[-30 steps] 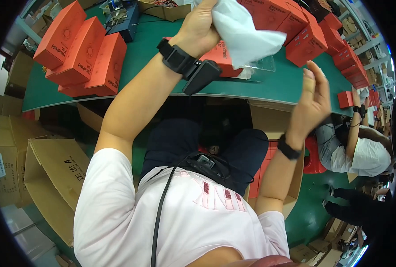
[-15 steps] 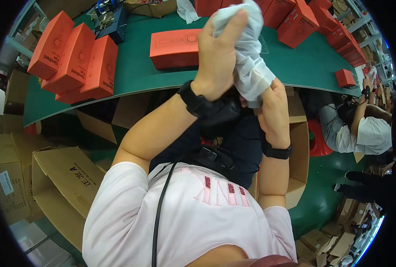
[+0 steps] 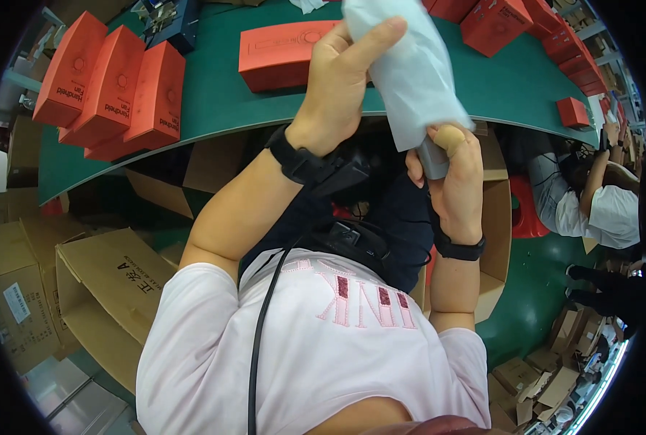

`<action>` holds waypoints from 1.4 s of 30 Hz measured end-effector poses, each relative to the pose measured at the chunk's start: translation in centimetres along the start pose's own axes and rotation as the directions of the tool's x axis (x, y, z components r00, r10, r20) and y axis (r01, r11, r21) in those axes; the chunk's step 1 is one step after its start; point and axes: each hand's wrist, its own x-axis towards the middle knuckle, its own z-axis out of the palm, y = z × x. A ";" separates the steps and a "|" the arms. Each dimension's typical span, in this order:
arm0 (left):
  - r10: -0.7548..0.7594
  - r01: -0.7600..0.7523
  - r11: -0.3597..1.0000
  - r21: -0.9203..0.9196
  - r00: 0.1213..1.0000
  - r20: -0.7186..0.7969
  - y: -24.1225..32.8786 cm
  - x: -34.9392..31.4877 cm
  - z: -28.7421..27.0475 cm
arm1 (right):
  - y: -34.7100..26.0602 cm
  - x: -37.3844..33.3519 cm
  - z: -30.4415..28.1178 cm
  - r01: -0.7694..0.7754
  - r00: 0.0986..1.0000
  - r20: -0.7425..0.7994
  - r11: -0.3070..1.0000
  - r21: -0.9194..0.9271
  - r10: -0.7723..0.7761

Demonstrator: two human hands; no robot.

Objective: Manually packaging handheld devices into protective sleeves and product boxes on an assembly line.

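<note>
A white, soft bag [image 3: 417,72] is held up over the table's near edge, with a grey, handle-like end [image 3: 432,157] sticking out of its lower opening. The rest of what the bag covers is hidden. My left hand [image 3: 345,83] grips the bag's upper part, thumb across its front. Lower down, my right hand [image 3: 455,170] is closed around the grey end, its thumb and fingers at the bag's mouth. Behind my left hand an orange-red box [image 3: 279,61] lies on the green table [image 3: 218,94].
Several orange-red boxes [image 3: 149,94] lean together at the table's left, and more boxes [image 3: 495,27] line its far right. A blue device [image 3: 174,25] sits at the back left. Open cardboard cartons [image 3: 113,283] stand beside me. A co-worker [image 3: 609,203] sits at the right.
The white bag looks smoother and straighter, and more of the grey end shows below it. My left hand has shifted slightly left and my right hand slightly right. The whole view has tilted a little.
</note>
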 end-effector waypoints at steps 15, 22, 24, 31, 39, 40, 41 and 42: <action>-0.253 0.224 0.896 -0.383 0.967 -0.026 3.1 2.1 0.0 | 1.1 -0.6 1.0 0.019 0.998 0.061 1.000 -0.001 -0.019; -0.271 0.249 0.883 -0.399 0.963 0.001 3.8 2.1 0.6 | 0.7 -1.3 1.4 0.032 0.999 0.038 0.999 0.039 -0.033; -0.262 0.244 0.882 -0.404 0.965 0.010 4.1 2.0 0.8 | 0.8 -1.4 1.1 0.054 0.996 0.065 0.984 0.169 -0.066; -0.236 0.207 0.886 -0.414 0.972 -0.020 4.5 1.7 1.6 | 0.8 -1.6 1.1 0.060 0.996 0.056 0.981 0.184 -0.072; -0.205 0.202 0.900 -0.387 0.978 0.036 4.4 1.6 1.7 | 0.8 -1.9 1.1 0.069 0.997 0.030 0.979 0.194 -0.076; -0.205 0.204 0.908 -0.365 0.978 0.036 4.4 1.4 1.8 | 0.8 -1.9 1.1 0.071 0.996 0.030 0.979 0.194 -0.078; -0.203 0.203 0.908 -0.366 0.978 0.039 4.3 1.2 2.2 | 0.9 -1.9 1.0 0.069 0.997 0.025 0.978 0.199 -0.075; -0.208 0.200 0.919 -0.338 0.978 0.014 4.2 0.9 2.5 | 0.9 -1.9 1.0 0.066 0.997 0.020 0.977 0.204 -0.072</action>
